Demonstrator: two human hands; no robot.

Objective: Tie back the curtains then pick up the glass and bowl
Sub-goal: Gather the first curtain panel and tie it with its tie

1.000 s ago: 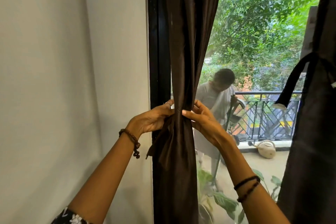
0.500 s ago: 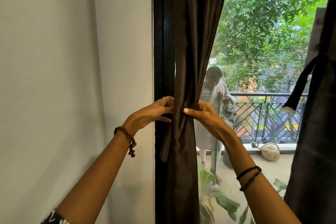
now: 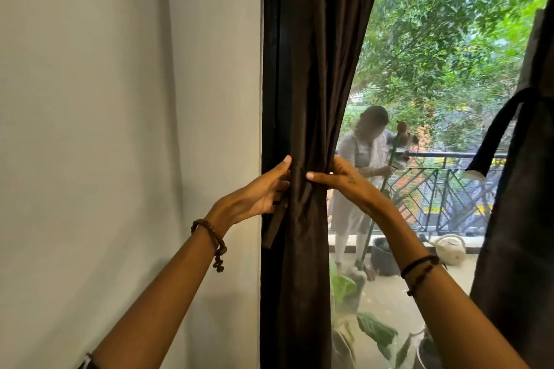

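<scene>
Cinching the left curtain against the window frame, my left hand and right hand both clench its gathered waist. Next, I judge, the dangling tie strip must wrap round; glass and bowl are out of sight.

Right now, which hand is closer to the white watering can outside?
The right hand. It grips the brown curtain on the window side, toward the white watering can on the balcony floor. The left hand grips the curtain's wall side, farther away.
</scene>
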